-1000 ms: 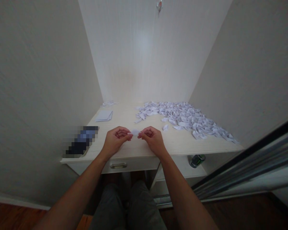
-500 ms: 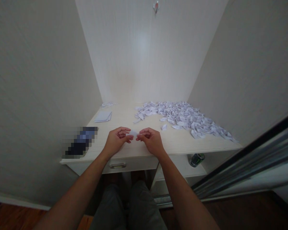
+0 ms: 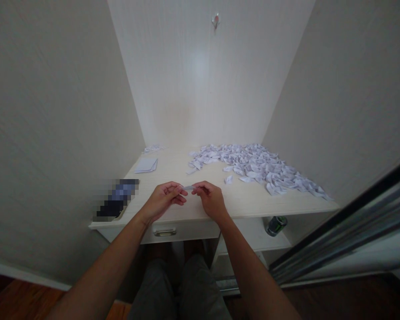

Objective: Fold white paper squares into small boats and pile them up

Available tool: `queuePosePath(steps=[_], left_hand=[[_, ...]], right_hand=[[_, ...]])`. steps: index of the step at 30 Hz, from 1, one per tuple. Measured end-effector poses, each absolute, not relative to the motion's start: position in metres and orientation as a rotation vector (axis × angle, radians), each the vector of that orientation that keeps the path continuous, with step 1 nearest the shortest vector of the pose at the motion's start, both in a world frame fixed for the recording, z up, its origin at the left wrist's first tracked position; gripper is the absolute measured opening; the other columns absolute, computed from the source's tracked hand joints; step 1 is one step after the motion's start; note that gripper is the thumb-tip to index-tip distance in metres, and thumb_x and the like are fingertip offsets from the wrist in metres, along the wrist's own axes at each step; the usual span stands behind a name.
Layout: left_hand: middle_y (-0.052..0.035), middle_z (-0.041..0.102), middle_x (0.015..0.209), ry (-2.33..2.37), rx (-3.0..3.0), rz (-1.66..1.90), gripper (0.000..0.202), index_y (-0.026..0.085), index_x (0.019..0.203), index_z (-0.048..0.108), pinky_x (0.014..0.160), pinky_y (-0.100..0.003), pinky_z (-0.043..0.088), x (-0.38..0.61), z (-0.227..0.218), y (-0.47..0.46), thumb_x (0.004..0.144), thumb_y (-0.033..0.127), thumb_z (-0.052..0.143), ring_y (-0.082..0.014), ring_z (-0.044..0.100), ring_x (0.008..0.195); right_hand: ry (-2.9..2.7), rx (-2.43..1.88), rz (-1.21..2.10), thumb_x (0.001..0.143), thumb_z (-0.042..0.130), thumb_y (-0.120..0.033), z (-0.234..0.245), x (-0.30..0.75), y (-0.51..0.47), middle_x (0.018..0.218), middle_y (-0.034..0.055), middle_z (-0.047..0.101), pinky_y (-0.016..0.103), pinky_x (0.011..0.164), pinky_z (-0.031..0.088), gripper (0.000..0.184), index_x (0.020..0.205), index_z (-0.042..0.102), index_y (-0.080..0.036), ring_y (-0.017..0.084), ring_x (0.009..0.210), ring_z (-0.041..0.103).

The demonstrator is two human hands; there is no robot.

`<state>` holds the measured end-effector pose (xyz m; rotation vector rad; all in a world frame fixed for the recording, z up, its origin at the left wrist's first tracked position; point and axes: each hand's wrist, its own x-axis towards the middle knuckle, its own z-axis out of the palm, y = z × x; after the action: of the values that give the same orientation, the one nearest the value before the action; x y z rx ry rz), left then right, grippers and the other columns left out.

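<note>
Between my two hands, just above the desktop, is a small piece of white paper (image 3: 188,188) that now shows as a narrow strip. My left hand (image 3: 165,198) pinches its left end between thumb and fingers. At the other end, the fingertips of my right hand (image 3: 209,198) close on the paper, knuckles up. Past the right hand lies a single folded paper piece (image 3: 228,179). Behind it a broad heap of folded white paper pieces (image 3: 253,162) spreads over the back and right of the desktop (image 3: 173,166).
A short stack of flat paper sheets (image 3: 146,165) lies at the left, with thin paper scraps (image 3: 154,148) behind it. A pixelated phone-like device (image 3: 118,198) rests at the left edge. Below are a drawer handle (image 3: 165,233) and a dark can (image 3: 275,226) on a shelf.
The paper between my hands has turned from a wider flat shape to a thin strip. My left hand has rolled palm-up a little, and the right fingers have curled downward.
</note>
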<state>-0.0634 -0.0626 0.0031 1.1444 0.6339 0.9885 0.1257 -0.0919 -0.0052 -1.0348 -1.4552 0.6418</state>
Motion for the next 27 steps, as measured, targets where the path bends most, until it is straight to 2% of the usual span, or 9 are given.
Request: queuePosePath(steps=[4,7,10,12,15,19,24,27], left_hand=[[-0.0098,0.076,0.086,0.601,1.066,0.917,0.022,0.013,0.086,0.068,0.065,-0.026,0.057,-0.068,0.004,-0.063,0.077,0.028,0.080,-0.0159,0.071,0.070],[-0.0082,0.075,0.083,0.605,1.019,0.868,0.020,0.012,0.085,0.070,0.066,-0.022,0.056,-0.073,0.004,-0.059,0.073,0.021,0.083,-0.0160,0.072,0.076],[-0.0066,0.073,0.076,0.631,0.969,0.837,0.024,0.010,0.084,0.072,0.064,-0.020,0.055,-0.077,0.003,-0.056,0.065,0.014,0.086,-0.0154,0.072,0.074],[-0.0061,0.073,0.072,0.649,0.962,0.816,0.025,0.010,0.083,0.073,0.062,-0.020,0.055,-0.079,0.003,-0.055,0.062,0.012,0.087,-0.0152,0.071,0.071],[-0.0059,0.073,0.071,0.664,0.996,0.753,0.026,0.010,0.082,0.074,0.055,-0.017,0.052,-0.083,0.005,-0.056,0.060,0.013,0.087,-0.0130,0.069,0.064],[-0.0059,0.071,0.065,0.683,1.105,0.587,0.026,0.010,0.081,0.074,0.046,-0.016,0.048,-0.088,0.009,-0.057,0.059,0.016,0.087,-0.0122,0.066,0.056],[-0.0076,0.071,0.066,0.724,1.203,0.515,0.027,0.008,0.080,0.074,0.048,-0.022,0.053,-0.088,0.012,-0.060,0.060,0.020,0.087,-0.0173,0.069,0.059],[-0.0035,0.070,0.069,0.709,1.242,0.607,0.037,0.012,0.093,0.072,0.049,-0.024,0.054,-0.087,0.010,-0.064,0.062,0.024,0.087,-0.0188,0.071,0.063]], right_hand=[[-1.497,-1.018,0.597,0.087,0.059,-0.020,-0.007,0.126,-0.093,0.076,0.0027,0.074,0.030,0.073,0.052,0.016,0.089,0.074,-0.021,0.017,0.071,0.068],[-1.508,-0.964,0.638,0.085,0.063,-0.020,-0.007,0.127,-0.092,0.084,0.0046,0.075,0.030,0.075,0.052,0.013,0.087,0.075,-0.020,0.017,0.076,0.069],[-1.523,-0.923,0.778,0.079,0.072,-0.024,-0.004,0.132,-0.092,0.091,0.0061,0.076,0.031,0.080,0.052,0.008,0.084,0.077,-0.020,0.019,0.085,0.069],[-1.523,-0.907,0.932,0.075,0.077,-0.027,-0.001,0.137,-0.092,0.093,0.0061,0.076,0.032,0.083,0.051,0.013,0.085,0.078,-0.020,0.019,0.087,0.069],[-1.496,-0.902,1.154,0.070,0.082,-0.028,0.002,0.146,-0.093,0.092,0.0051,0.076,0.032,0.083,0.050,0.021,0.088,0.078,-0.020,0.018,0.085,0.068],[-1.519,-0.934,1.352,0.065,0.085,-0.029,0.003,0.154,-0.093,0.078,0.0025,0.074,0.030,0.074,0.049,0.024,0.086,0.079,-0.018,0.015,0.073,0.066],[-1.583,-0.925,1.441,0.066,0.084,-0.028,0.007,0.157,-0.096,0.073,0.0016,0.073,0.028,0.072,0.048,0.020,0.082,0.078,-0.018,0.014,0.070,0.065],[-1.569,-0.934,1.438,0.068,0.083,-0.029,0.009,0.156,-0.098,0.074,0.0013,0.073,0.027,0.071,0.047,0.021,0.084,0.078,-0.018,0.014,0.071,0.064]])
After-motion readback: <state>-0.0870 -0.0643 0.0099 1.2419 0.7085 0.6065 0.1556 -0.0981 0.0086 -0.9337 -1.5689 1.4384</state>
